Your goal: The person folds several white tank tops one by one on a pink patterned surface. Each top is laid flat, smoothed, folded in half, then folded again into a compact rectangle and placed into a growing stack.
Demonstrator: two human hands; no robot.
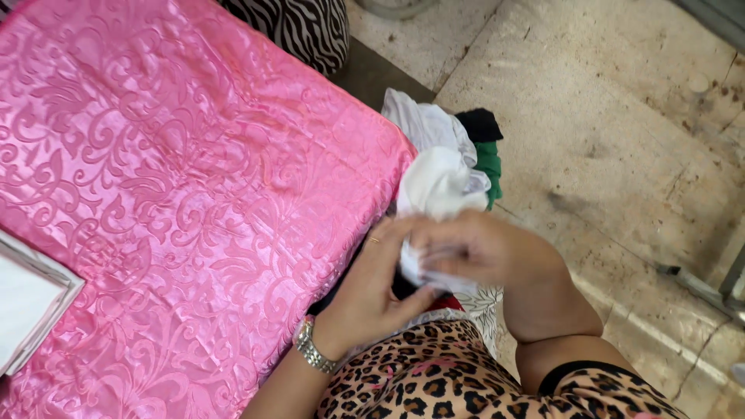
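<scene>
My left hand, with a ring and a metal wristwatch, and my right hand meet at the edge of the bed and both grip a small white cloth. The cloth bunches up above my fingers. My right hand is blurred. Under the hands lies a pile of clothes with white, black and green pieces, partly hidden by my hands. I wear a leopard-print top.
A glossy pink patterned bedspread covers the bed at left. A folded white item lies at its left edge. A zebra-print cushion sits at the top. A stained stone floor spreads to the right, with a metal leg.
</scene>
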